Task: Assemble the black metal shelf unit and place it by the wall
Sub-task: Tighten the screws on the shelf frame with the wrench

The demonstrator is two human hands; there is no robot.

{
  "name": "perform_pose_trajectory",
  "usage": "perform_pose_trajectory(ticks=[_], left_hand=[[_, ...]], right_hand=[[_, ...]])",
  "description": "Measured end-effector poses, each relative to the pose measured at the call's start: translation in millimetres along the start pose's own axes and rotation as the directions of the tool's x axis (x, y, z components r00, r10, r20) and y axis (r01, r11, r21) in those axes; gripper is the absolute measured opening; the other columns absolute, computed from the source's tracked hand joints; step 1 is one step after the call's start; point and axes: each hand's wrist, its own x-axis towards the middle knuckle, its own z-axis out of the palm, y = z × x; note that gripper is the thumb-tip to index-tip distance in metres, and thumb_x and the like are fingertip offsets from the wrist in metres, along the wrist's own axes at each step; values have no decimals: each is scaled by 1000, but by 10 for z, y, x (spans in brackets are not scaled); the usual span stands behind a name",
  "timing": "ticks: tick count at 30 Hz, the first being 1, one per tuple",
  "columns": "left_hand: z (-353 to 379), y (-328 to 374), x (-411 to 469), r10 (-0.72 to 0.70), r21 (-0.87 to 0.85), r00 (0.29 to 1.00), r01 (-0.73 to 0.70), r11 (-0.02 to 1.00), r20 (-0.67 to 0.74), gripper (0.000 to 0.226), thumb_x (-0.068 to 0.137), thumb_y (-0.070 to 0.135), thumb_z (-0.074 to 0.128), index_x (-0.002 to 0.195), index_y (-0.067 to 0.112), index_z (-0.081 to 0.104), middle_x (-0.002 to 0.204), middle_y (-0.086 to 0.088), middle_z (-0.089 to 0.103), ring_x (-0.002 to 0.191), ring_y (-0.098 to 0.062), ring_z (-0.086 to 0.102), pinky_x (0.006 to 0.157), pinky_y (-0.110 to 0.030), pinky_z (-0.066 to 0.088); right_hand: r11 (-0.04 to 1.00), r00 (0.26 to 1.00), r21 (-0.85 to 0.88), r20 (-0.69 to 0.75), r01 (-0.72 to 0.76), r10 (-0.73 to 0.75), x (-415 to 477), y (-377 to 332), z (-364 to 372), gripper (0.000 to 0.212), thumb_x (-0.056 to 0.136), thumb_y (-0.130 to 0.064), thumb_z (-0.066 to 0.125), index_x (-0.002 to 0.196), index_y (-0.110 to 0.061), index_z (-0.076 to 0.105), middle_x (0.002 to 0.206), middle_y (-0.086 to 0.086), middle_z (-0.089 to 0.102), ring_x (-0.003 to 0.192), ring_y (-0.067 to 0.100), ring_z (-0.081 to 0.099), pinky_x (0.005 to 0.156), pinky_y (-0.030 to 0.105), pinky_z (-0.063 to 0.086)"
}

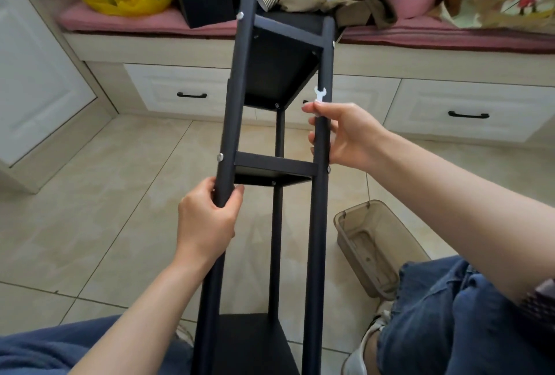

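Now two hands are gripping one black three-shelf unit (276,165): left hand (207,220) curling round a post (236,89), right hand (348,136) clasping another, apparently pinching one wrench (320,94).

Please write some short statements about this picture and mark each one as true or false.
1. The left hand grips a post of the shelf unit. True.
2. The right hand holds a red screwdriver. False: it pinches a white wrench against the other post.
3. The plastic bin stands on the bench. False: it is on the floor, beside the person's leg.
4. The yellow bag lies on the bench cushion. True.
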Motion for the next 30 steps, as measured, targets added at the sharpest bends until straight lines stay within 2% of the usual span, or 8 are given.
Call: perform_pose_trajectory(ticks=[2,4,7,12,18,24,27,30], left_hand=[[-21,1,34,-9,-17,1000,8,1000,-25,26,96,26,66,76,12,58,58,-15,56,44,-23,57,43,-24,44],[-30,-8,50,-35,-41,998,34,999,-42,31,97,26,63,75,8,54,64,-21,55,46,-28,56,42,-21,42],[-27,-38,74,-61,-55,997,58,997,-51,34,99,28,59,79,2,51,67,-20,54,43,-17,54,46,-25,44],[-32,-93,103,-79,-88,995,73,994,-65,34,101,30,56,82,2,51,65,-11,53,44,-15,52,51,-35,47],[-18,-175,106,-111,-53,990,107,993,-87,31,102,32,55,80,10,50,63,-7,54,46,-14,53,50,-25,44],[12,-206,140,-132,-27,989,131,991,-67,24,103,34,51,90,14,51,68,-9,58,53,-17,59,57,-34,50],[31,-239,167,-151,27,987,153,988,-51,21,105,36,46,101,16,46,76,-6,57,63,-21,63,58,-35,49],[67,-213,181,-118,109,987,130,986,-105,18,105,27,48,114,12,45,96,-3,52,88,-27,55,66,-36,43]], right_hand=[[999,998,-11,36,44,-44,-50,-103,51,21,96,-31,59,91,-21,77,103,1,48,86,19,51,81,34,48],[996,994,-18,71,89,-88,-103,-192,111,22,96,-30,58,89,-20,76,101,1,48,85,19,51,82,34,48],[987,977,-31,148,157,-151,-169,-267,187,22,96,-29,59,86,-20,76,104,3,46,86,18,50,81,31,48],[968,940,-59,261,242,-219,-224,-313,276,20,95,-22,59,92,-15,76,91,-5,53,82,17,49,75,29,45],[946,920,-84,277,312,-279,-253,-298,381,18,95,-14,58,88,-6,73,84,0,56,77,14,51,73,30,48],[909,898,-147,275,391,-342,-265,-321,448,16,94,-15,63,88,-6,76,86,1,56,82,19,49,72,32,47],[885,889,-187,270,426,-371,-268,-304,497,16,93,-15,65,89,-5,77,98,7,54,83,20,48,73,33,48],[873,881,-197,268,447,-391,-269,-276,559,16,93,-16,66,89,-6,78,100,5,54,82,19,48,75,33,48]])
